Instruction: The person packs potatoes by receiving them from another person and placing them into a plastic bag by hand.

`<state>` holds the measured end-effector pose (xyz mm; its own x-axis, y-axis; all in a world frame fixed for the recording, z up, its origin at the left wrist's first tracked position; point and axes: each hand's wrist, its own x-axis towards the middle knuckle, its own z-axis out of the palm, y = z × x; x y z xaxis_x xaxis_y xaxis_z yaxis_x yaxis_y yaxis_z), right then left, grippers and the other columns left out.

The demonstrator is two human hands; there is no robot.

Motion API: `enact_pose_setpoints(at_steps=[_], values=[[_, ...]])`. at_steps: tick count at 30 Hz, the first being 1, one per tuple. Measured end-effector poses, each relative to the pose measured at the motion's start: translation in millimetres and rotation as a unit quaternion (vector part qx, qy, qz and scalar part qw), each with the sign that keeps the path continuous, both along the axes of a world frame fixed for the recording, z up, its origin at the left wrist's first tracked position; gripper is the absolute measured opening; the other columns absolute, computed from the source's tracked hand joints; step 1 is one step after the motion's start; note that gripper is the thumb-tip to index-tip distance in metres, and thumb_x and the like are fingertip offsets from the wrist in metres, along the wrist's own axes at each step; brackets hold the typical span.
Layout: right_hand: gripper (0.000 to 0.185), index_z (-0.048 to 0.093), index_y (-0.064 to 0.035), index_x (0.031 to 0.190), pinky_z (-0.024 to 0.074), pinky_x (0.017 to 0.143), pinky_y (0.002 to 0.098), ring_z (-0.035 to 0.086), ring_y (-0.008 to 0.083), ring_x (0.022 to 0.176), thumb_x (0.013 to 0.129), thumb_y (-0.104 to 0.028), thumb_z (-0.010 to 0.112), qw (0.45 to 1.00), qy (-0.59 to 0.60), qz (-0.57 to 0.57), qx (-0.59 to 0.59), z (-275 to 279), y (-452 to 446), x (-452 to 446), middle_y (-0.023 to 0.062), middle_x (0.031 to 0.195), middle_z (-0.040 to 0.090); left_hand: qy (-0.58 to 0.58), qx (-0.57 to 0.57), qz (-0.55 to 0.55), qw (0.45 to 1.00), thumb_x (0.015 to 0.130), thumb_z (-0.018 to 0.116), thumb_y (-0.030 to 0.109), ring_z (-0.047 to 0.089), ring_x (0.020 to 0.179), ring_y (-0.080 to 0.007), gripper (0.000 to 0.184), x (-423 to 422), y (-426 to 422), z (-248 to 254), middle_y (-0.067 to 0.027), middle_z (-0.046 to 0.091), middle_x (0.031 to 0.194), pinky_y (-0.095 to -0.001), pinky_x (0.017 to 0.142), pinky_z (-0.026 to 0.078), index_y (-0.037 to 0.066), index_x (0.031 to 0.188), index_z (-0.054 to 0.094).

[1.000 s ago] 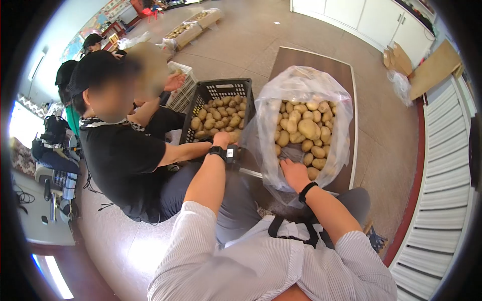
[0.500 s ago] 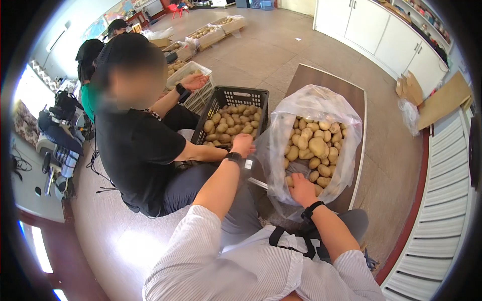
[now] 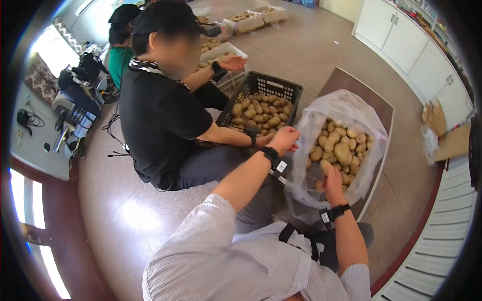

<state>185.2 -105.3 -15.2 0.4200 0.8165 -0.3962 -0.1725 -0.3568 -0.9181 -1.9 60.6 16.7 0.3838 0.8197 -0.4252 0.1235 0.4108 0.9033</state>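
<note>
A clear plastic bag (image 3: 372, 111) stands open on a dark brown board, with many potatoes (image 3: 343, 153) inside. At the bag's left rim is my left hand (image 3: 284, 140), its fingers curled together on the plastic. My right hand (image 3: 332, 188) is over the near part of the bag's opening and grips a potato (image 3: 325, 166) between thumb and fingers. Left of the bag, a black crate (image 3: 293, 89) holds more potatoes. A co-worker's hand reaches to the crate's near side, close beyond my left wrist.
A co-worker in black (image 3: 160, 108) sits at my left, one hand (image 3: 232, 63) raised over a white crate (image 3: 240, 75) of potatoes. Another person in green is behind. The dark board (image 3: 346, 80) lies under the bag. White cabinets (image 3: 411, 45) and a radiator (image 3: 427, 241) are at the right.
My right hand has risen from inside the bag with a potato in it. My left hand remains at the bag's left rim. The view has shifted, so the scene sits further right.
</note>
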Motion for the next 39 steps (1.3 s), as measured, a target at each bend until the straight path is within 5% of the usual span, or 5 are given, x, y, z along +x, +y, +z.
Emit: enact_pose_setpoints(at_steps=[7,18,25,30,39], values=[[0.038,0.056,-0.0125,0.090,0.0356,0.048,0.0271,0.043,0.0124,0.052,0.097,-0.050,0.049,0.985,0.165,0.048,0.008,17,13,-31,-0.0018,0.064,0.045,-0.007,-0.074,-0.155,0.985,0.093,0.059,0.034,0.067,0.079,-0.0274,0.043,12,-19,10,-0.0128,0.058,0.110,-0.0353,0.064,0.054,0.001,0.120,0.052],[0.063,0.061,0.0035,0.078,0.0428,0.060,0.0406,0.057,0.0282,0.059,0.098,-0.052,0.039,0.993,-0.101,0.063,0.007,-13,25,-26,0.0149,0.061,0.057,-0.057,-0.159,-0.317,0.933,0.096,0.056,0.035,0.066,0.069,-0.0211,0.040,28,-26,11,-0.0113,0.066,0.093,-0.0299,0.055,0.051,0.001,0.118,0.054],[0.053,0.063,0.0031,0.079,0.0466,0.070,0.0414,0.062,0.0348,0.073,0.097,-0.044,0.046,0.980,-0.186,0.048,0.054,-18,12,-18,0.0175,0.070,0.064,-0.063,-0.120,-0.247,0.959,0.096,0.057,0.030,0.066,0.070,-0.0206,0.032,23,-20,3,-0.0114,0.065,0.095,-0.0286,0.052,0.051,0.003,0.114,0.054],[0.032,0.058,-0.0001,0.110,0.0467,0.083,0.0435,0.057,0.0370,0.099,0.089,-0.024,0.060,0.911,-0.408,-0.019,0.061,-36,-25,17,0.0184,0.106,0.060,-0.081,-0.105,-0.098,0.986,0.096,0.054,0.029,0.065,0.071,-0.0229,0.029,14,1,-8,-0.0096,0.062,0.096,-0.0300,0.057,0.053,0.004,0.112,0.055],[0.038,0.052,-0.0031,0.113,0.0448,0.090,0.0445,0.050,0.0379,0.108,0.079,-0.013,0.067,0.830,-0.557,0.021,-0.015,-33,-71,32,0.0173,0.109,0.053,-0.114,-0.135,0.053,0.983,0.098,0.048,0.022,0.065,0.081,-0.0316,0.033,-16,35,-36,-0.0186,0.058,0.104,-0.0381,0.065,0.058,-0.005,0.116,0.048]])
